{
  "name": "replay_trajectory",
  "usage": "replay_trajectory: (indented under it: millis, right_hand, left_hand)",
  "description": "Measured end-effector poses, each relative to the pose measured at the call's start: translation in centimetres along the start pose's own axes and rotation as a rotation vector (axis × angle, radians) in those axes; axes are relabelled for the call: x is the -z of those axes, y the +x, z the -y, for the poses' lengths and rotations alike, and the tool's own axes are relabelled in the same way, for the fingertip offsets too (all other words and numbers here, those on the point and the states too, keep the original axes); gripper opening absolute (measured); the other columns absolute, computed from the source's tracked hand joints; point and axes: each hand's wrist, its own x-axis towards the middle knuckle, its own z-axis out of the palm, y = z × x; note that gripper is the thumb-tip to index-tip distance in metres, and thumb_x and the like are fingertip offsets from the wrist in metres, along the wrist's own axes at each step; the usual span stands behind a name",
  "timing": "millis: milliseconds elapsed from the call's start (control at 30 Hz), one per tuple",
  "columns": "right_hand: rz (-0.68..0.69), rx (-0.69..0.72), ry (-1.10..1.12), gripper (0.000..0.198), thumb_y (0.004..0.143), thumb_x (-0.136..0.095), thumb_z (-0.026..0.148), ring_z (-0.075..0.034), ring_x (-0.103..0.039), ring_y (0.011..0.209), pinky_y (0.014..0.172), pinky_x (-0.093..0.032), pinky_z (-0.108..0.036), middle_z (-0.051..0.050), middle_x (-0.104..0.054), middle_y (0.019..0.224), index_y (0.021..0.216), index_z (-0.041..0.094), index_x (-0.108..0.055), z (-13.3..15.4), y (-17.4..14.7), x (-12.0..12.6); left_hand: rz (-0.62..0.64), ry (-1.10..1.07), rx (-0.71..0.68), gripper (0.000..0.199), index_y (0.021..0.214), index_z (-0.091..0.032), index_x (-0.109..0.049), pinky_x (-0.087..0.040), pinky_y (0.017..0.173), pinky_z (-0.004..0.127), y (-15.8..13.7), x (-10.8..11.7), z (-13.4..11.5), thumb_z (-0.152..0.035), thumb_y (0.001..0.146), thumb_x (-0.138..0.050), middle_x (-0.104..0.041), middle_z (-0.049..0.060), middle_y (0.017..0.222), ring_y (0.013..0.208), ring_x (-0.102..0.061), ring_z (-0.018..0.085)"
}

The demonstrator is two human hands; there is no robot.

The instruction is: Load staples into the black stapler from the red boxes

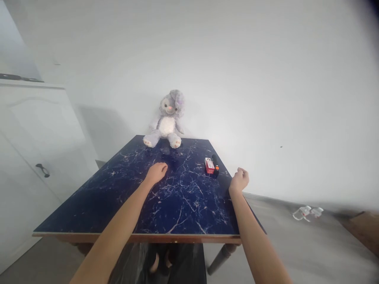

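Note:
My left hand [157,172] rests on the dark blue marbled tabletop [183,201], left of its middle, fingers curled in and nothing showing in them. At the table's right edge is my right hand [239,180], closed in a loose fist with no object visible. A small red and white box [209,166] lies to the left of my right hand, apart from it. Right beside the box is a black item with an orange band [217,168]; its kind is unclear. A grey plush toy [167,122] with a white belly sits upright at the table's far edge.
A white cabinet [38,157] with a dark handle stands on the left. Behind the table rises a pale wall [237,79]. Clear plastic containers [308,213] lie on the floor at right, near a brown cardboard piece [365,228].

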Motion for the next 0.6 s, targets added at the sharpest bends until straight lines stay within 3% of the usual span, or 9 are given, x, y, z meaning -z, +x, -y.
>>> replay_trajectory:
  millis: [100,233,400,500,600]
  right_hand:
    - [-0.107,-0.044,0.030,0.035,0.086,-0.048,0.043,-0.017,-0.051,0.064,0.063,-0.042,-0.028,0.000,-0.058,0.069,0.099,0.017,-0.068,1.9,-1.0,-0.4]
    - [0.022,0.042,-0.002,0.035,0.088,-0.052,0.045,-0.015,-0.047,0.056,0.057,-0.037,-0.027,0.001,-0.054,0.061,0.098,0.016,-0.070,4.1,-3.2,-0.8]
    - [0.213,0.285,-0.142,0.032,0.088,-0.053,0.046,-0.015,-0.047,0.050,0.058,-0.041,-0.028,0.002,-0.055,0.057,0.096,0.019,-0.070,4.7,-5.6,-1.9]
    - [0.196,0.357,-0.212,0.027,0.089,-0.052,0.041,-0.019,-0.058,0.064,0.070,-0.047,-0.031,-0.002,-0.066,0.071,0.096,0.021,-0.068,4.0,-5.3,-2.5]
    - [0.105,0.344,-0.299,0.024,0.087,-0.052,0.036,-0.026,-0.060,0.097,0.089,-0.046,-0.038,-0.008,-0.072,0.093,0.100,0.021,-0.065,2.6,-3.9,-2.6]
  left_hand:
    - [0.012,-0.006,-0.010,0.024,0.089,-0.025,-0.071,-0.047,0.085,0.030,0.2,-0.1,0.3,-0.031,0.095,-0.049,-0.073,0.005,0.090,0.091,-0.067,0.021]
    - [0.023,-0.035,-0.014,0.025,0.094,-0.025,-0.071,-0.048,0.077,0.028,0.4,0.2,1.3,-0.031,0.096,-0.048,-0.074,0.003,0.089,0.083,-0.068,0.018]
    - [0.047,-0.079,-0.048,0.016,0.095,-0.026,-0.072,-0.048,0.080,0.028,0.4,-0.2,1.9,-0.028,0.092,-0.057,-0.075,0.001,0.089,0.086,-0.067,0.018]
    - [0.037,-0.062,-0.067,0.016,0.095,-0.025,-0.072,-0.047,0.083,0.031,0.5,-0.4,1.9,-0.026,0.093,-0.057,-0.074,0.003,0.090,0.090,-0.065,0.020]
    - [0.035,-0.025,-0.107,0.017,0.095,-0.025,-0.072,-0.046,0.084,0.032,0.5,-0.5,1.7,-0.024,0.093,-0.055,-0.072,0.004,0.090,0.092,-0.063,0.021]
